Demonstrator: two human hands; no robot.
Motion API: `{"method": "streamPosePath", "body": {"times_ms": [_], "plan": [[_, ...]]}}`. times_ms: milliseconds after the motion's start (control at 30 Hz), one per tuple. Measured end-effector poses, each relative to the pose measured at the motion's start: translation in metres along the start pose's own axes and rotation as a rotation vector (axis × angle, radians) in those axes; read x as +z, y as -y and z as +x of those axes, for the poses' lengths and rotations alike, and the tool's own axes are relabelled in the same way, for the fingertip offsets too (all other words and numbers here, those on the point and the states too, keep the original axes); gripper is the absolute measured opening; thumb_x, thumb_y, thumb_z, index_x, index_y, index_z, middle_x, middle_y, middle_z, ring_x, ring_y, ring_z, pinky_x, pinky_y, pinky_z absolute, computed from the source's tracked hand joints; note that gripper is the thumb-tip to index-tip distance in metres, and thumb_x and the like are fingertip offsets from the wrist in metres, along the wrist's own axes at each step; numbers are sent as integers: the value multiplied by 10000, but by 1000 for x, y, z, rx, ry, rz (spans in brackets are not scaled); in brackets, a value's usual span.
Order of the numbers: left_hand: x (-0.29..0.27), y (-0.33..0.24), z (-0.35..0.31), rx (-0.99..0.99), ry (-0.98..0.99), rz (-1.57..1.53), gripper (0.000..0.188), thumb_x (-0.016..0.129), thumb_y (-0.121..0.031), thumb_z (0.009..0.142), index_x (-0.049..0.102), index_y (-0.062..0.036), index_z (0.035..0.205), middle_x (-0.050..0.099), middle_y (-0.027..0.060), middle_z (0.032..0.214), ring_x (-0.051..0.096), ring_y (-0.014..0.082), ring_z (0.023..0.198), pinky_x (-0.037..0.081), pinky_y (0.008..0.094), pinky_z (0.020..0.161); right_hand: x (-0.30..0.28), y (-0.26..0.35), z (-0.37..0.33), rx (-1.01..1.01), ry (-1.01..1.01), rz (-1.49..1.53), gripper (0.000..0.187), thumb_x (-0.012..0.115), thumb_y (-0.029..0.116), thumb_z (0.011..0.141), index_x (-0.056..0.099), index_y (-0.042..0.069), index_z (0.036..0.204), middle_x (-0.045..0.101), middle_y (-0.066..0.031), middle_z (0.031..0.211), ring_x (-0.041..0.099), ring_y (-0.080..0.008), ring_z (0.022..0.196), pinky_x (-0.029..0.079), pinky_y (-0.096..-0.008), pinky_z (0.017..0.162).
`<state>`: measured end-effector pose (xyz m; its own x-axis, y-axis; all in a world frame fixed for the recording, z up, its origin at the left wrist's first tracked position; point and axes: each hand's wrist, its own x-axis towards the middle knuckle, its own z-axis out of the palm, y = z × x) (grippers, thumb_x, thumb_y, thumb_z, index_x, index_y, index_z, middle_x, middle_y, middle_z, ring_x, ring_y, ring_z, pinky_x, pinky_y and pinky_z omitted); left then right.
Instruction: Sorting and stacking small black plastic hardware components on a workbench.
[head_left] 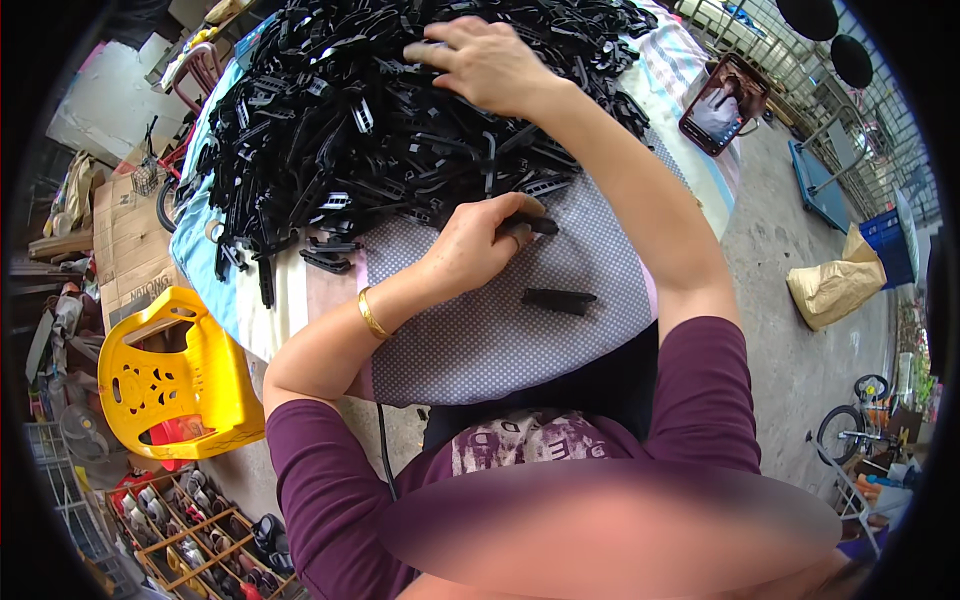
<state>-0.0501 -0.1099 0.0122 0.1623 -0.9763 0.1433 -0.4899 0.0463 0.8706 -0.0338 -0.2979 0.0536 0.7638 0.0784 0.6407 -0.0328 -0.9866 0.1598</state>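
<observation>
A large heap of small black plastic parts covers the far side of the cloth-covered table. My left hand, with a gold bangle at the wrist, is closed around a black plastic part close to the heap's near edge. Over the far right of the heap, my right hand reaches with its fingers spread; they are slightly blurred and I see nothing held in them. Another black plastic piece lies apart on the grey dotted cloth, nearer to me.
A phone stands at the table's right edge. To the left is a yellow plastic chair, with a shoe rack below it. A paper sack, a blue trolley and a small bicycle stand on the right.
</observation>
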Motion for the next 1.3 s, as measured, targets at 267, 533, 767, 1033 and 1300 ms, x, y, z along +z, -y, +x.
{"method": "streamPosePath", "body": {"times_ms": [267,533,767,1033,1300], "plan": [[1,0,1,-24,-1,-29,255,524,37,815,593,27,1061,665,161,914,665,212,822,522,302,761,-1,-14,-34,-21,6,98,298,660,210,782,609,174,1073,551,-44,1120,547,-245,1037,443,-372,897],[-16,-13,9,-333,85,-593,266,458,49,866,548,63,1117,615,124,1030,647,208,928,532,290,827,-28,-4,-78,48,-90,49,215,697,180,737,644,108,932,623,23,942,552,-161,940,380,-343,848],[-41,-6,17,-229,-189,-858,271,437,-62,941,512,80,1159,589,175,1081,635,272,967,532,323,859,-28,2,-81,107,-188,4,172,656,124,735,664,94,905,643,6,888,589,-159,826,438,-317,759],[-47,-10,18,-177,-319,-863,329,414,-98,959,477,98,1216,576,176,1131,613,271,1018,512,325,899,-50,17,-90,502,-258,911,255,613,36,824,621,9,1078,682,-68,925,636,-93,792,502,-225,707],[-46,-12,16,-225,-306,-814,318,428,-89,952,497,80,1213,590,174,1089,626,250,989,526,299,874,-54,-29,-103,462,-151,5,195,617,111,800,665,83,987,654,-110,801,628,-243,688,499,-315,631]]}}
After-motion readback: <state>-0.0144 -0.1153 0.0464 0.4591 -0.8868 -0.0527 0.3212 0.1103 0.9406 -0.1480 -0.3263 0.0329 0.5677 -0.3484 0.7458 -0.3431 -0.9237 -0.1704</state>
